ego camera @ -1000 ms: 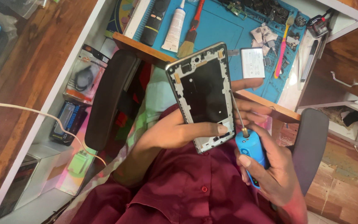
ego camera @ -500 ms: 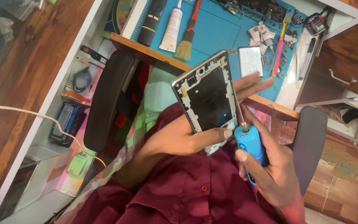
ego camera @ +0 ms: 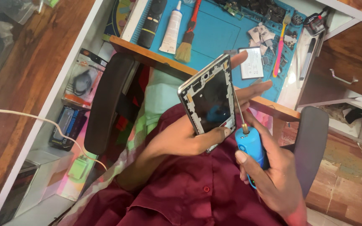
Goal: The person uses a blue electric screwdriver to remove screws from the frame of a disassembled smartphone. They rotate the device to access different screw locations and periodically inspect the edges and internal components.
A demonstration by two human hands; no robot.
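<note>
I see the left hand (ego camera: 181,140) holding the phone frame (ego camera: 210,102) tilted above the lap, with the thumb pressed on its lower edge and the fingers (ego camera: 252,90) spread behind it. The frame is open and dark inside, with small parts along its rim. The right hand (ego camera: 273,175) is closed around a blue electric screwdriver (ego camera: 251,148). Its thin bit (ego camera: 239,109) rises along the right edge of the frame and seems to touch it; the exact contact point I cannot tell.

Beyond the frame there is a wooden desk edge (ego camera: 147,52) and on it a blue work mat (ego camera: 223,31). On the mat lie a black remote (ego camera: 151,21), a white tube (ego camera: 171,29), a brush with red handle (ego camera: 187,37), a small grey plate (ego camera: 251,62), a toothbrush (ego camera: 279,46) and some loose small parts (ego camera: 260,35). Dark chair armrests (ego camera: 103,104) stand on both sides of the person. To the right is a wooden drawer (ego camera: 340,71) with metal handles. On the left, a white shelf (ego camera: 42,121) holds packaged items, and a white cable (ego camera: 30,119) crosses it.
</note>
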